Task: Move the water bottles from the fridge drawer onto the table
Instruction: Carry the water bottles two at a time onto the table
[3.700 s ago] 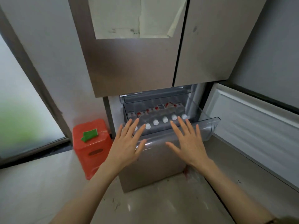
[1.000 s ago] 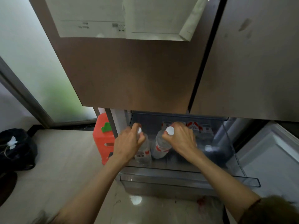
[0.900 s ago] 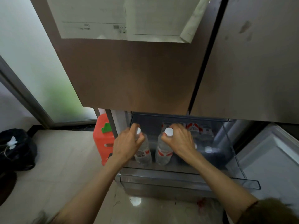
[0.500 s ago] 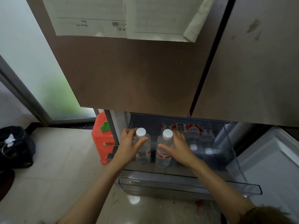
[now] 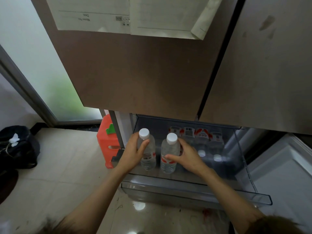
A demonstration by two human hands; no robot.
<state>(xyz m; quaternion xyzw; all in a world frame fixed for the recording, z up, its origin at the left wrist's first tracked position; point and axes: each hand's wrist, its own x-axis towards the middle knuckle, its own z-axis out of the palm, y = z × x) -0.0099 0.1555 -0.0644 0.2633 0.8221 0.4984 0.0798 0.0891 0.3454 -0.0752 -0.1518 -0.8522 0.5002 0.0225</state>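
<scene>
Gripping upright bottles above the open fridge drawer (image 5: 199, 194): left hand (image 5: 135, 153) holds left bottle (image 5: 148, 152), right hand (image 5: 187, 157) holds right bottle (image 5: 168, 155).

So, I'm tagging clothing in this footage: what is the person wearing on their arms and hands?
Nothing on either: the left hand and right hand are gloveless, with no rings showing, and both forearms are bare. A dark fabric edge shows at the right arm's bottom corner.

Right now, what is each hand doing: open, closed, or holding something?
Left hand: closed around the left water bottle, gripping its body.
Right hand: closed around the right water bottle, thumb in front, fingers behind.
</scene>
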